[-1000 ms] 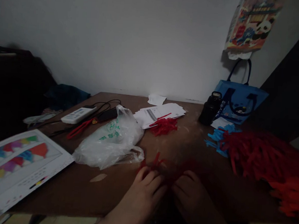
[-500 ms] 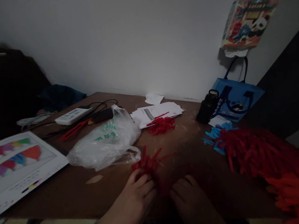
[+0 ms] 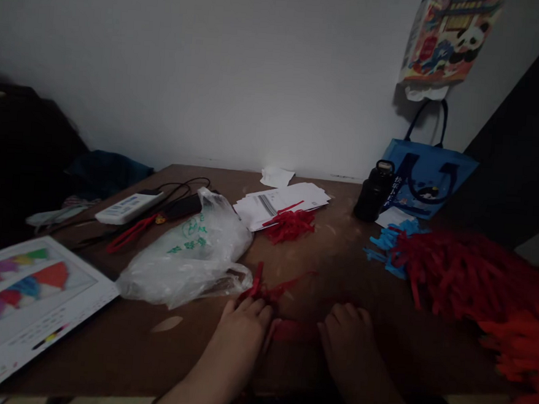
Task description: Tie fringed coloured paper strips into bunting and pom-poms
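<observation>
Near the table's front edge, my left hand [image 3: 245,323] rests with its fingers bent over red strips [image 3: 263,288], pressing on them. My right hand [image 3: 347,337] lies palm down to the right, fingers together on the edge of a red piece [image 3: 295,332]. That flat red piece spans the gap between both hands. How far the hands cover it is hidden. A bunch of cut red strips [image 3: 292,226] lies farther back, partly on white papers [image 3: 273,205].
A crumpled plastic bag [image 3: 187,251] and a printed sheet [image 3: 26,308] lie left, with a white power strip [image 3: 129,207] behind. On the right are a black bottle [image 3: 374,192], a blue bag [image 3: 430,176], blue strips [image 3: 389,244], red fringe [image 3: 468,271] and orange fringe [image 3: 522,343].
My hands have moved apart, the right one outward and both slightly forward. A flat red piece now shows between them, and the strips by my left hand lie lower.
</observation>
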A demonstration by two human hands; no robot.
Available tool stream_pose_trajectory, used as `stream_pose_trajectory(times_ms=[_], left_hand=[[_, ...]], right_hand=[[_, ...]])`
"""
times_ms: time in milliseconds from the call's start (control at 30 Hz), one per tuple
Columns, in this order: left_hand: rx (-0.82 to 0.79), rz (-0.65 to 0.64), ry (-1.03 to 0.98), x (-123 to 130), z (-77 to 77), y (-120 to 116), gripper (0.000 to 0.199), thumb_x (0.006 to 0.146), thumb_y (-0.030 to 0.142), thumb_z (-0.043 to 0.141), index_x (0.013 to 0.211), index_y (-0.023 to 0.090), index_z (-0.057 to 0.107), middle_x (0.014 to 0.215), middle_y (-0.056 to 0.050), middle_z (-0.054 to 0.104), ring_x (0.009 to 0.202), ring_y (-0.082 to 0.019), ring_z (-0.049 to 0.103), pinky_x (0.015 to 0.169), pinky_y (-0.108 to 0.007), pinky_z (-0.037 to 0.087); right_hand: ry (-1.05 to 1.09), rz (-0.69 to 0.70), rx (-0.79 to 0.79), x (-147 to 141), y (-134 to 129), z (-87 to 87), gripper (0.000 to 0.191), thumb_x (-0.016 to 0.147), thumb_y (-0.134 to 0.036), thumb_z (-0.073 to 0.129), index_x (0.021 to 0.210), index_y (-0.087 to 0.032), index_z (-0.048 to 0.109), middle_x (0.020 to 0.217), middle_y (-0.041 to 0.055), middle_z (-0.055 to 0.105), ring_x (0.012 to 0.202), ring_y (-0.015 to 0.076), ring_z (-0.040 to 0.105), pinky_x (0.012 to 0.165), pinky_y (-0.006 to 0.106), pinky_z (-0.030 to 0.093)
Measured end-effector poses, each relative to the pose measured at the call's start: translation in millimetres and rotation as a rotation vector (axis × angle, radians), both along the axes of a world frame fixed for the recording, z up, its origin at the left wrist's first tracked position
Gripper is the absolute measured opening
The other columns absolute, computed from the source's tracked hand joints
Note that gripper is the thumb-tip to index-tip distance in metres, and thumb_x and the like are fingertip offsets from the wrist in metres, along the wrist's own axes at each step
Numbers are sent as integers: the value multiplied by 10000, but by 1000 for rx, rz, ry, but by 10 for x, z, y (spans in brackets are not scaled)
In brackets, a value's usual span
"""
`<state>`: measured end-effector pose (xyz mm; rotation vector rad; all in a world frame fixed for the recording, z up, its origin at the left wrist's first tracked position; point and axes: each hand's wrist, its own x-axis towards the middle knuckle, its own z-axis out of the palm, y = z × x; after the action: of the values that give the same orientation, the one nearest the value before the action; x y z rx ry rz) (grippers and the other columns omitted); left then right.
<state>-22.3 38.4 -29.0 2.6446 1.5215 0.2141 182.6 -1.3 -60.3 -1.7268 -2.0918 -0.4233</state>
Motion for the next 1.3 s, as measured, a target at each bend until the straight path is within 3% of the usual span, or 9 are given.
stream_pose_trajectory(times_ms=[133, 233, 333, 467, 600, 733, 833, 1100, 1300], left_hand=[[-19, 6, 48, 62, 84, 37, 199, 936, 169, 507, 976, 155, 701, 1027, -115, 712, 1008, -309, 629, 895, -487, 410], [16, -11, 58, 77, 97, 53, 186, 918, 146, 518, 948, 148, 701, 982, -115, 719, 969, -308, 645, 872, -481, 420], [43, -33, 62, 85, 94, 58, 163, 899, 143, 541, 935, 147, 699, 967, -115, 723, 933, -307, 653, 842, -473, 429], [27, -23, 73, 78, 143, 32, 167, 911, 149, 532, 935, 148, 697, 954, -114, 723, 926, -306, 652, 838, -480, 432], [35, 2, 27, 15, 241, -11, 133, 887, 222, 610, 970, 143, 677, 1007, -127, 694, 968, -328, 615, 837, -501, 424], [254, -305, -130, -41, 189, -57, 347, 772, 356, 779, 1056, 210, 642, 1110, -64, 662, 1048, -302, 538, 988, -521, 292], [319, -450, -204, -28, 49, -85, 115, 836, 244, 735, 873, 203, 635, 883, 12, 664, 913, -201, 534, 1026, -433, 233], [198, -443, -276, -112, -64, -83, 126, 882, 222, 688, 772, 213, 627, 738, 37, 618, 769, -166, 482, 823, -360, 268], [114, -276, -307, -225, -27, -144, 120, 913, 158, 544, 836, 203, 624, 897, -18, 650, 885, -207, 527, 803, -362, 313]], right_hand=[[22, -13, 0, 27, 41, 54, 199, 839, -136, 553, 655, -206, 584, 720, 54, 612, 737, 230, 472, 746, 398, 288], [95, 12, 120, 81, 42, 126, 222, 894, -135, 463, 727, -192, 598, 768, 74, 619, 761, 230, 482, 756, 408, 294], [197, 219, 127, 79, 9, 187, 190, 912, -118, 476, 816, -197, 620, 838, 46, 626, 815, 200, 515, 832, 405, 310], [174, 475, 112, -28, 4, 143, 187, 915, -91, 499, 808, -190, 615, 723, -5, 596, 745, 155, 514, 886, 379, 315], [143, 492, 159, -74, 46, 80, 295, 934, -62, 431, 698, -169, 572, 644, -3, 559, 662, 142, 473, 830, 360, 341], [251, 535, 148, -19, 15, 155, 227, 937, -99, 453, 795, -172, 614, 691, 0, 594, 693, 145, 497, 807, 355, 345], [285, 550, 84, -5, -33, 209, 173, 928, -117, 481, 859, -183, 625, 750, 7, 626, 749, 157, 522, 845, 376, 336], [105, 536, 49, 20, -30, 77, 299, 942, -67, 381, 719, -182, 542, 691, 2, 565, 695, 164, 479, 854, 370, 320], [272, 452, -38, 191, -54, 71, 192, 887, -67, 503, 778, -206, 578, 776, -10, 597, 766, 163, 508, 814, 351, 296]])
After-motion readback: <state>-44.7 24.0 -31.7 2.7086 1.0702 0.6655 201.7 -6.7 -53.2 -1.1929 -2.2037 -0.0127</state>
